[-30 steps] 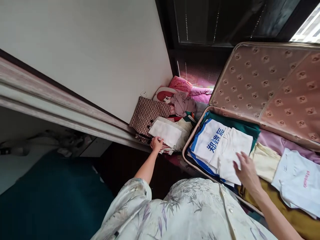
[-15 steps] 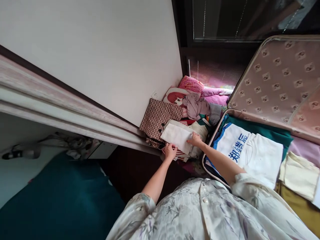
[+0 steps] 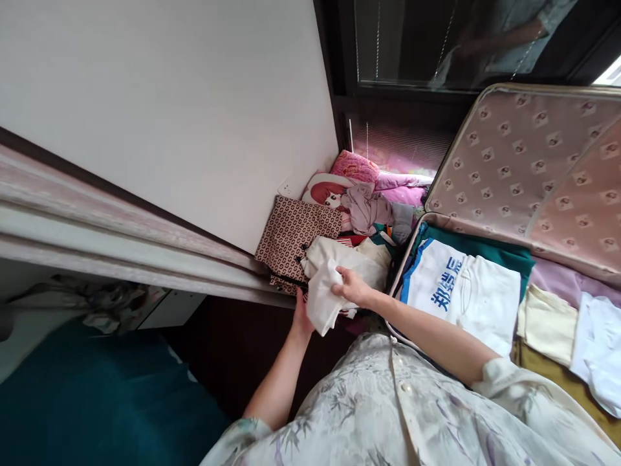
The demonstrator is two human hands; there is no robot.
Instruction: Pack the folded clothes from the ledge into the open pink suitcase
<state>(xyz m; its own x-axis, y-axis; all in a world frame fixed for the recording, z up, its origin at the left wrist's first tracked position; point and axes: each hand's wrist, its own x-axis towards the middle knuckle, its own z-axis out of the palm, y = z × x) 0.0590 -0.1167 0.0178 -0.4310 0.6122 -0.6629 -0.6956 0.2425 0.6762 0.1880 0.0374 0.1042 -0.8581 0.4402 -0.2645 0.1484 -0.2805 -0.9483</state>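
- Bed [image 3: 388,194], pink sheet showing at twelve o'clock.
- Open suitcase [image 3: 524,168] at two o'clock, folded clothes inside.
- Heaped clothes pile [image 3: 361,259] just beside it.
- Patterned bag [image 3: 291,236] at eleven.
- Cartoon pillow [image 3: 325,189] behind.

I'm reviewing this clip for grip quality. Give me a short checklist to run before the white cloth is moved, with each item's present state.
1. Right hand has a grip on the white cloth: ok.
2. Left hand under the cloth's lower edge: ok, though fingers are mostly hidden.
3. Cloth lifted off the pile of clothes: cannot tell; its upper part may touch.
4. Cloth folded flat: not ok, it hangs crumpled.
5. Suitcase lid open: ok.
6. Patterned bag apart from the cloth: ok.
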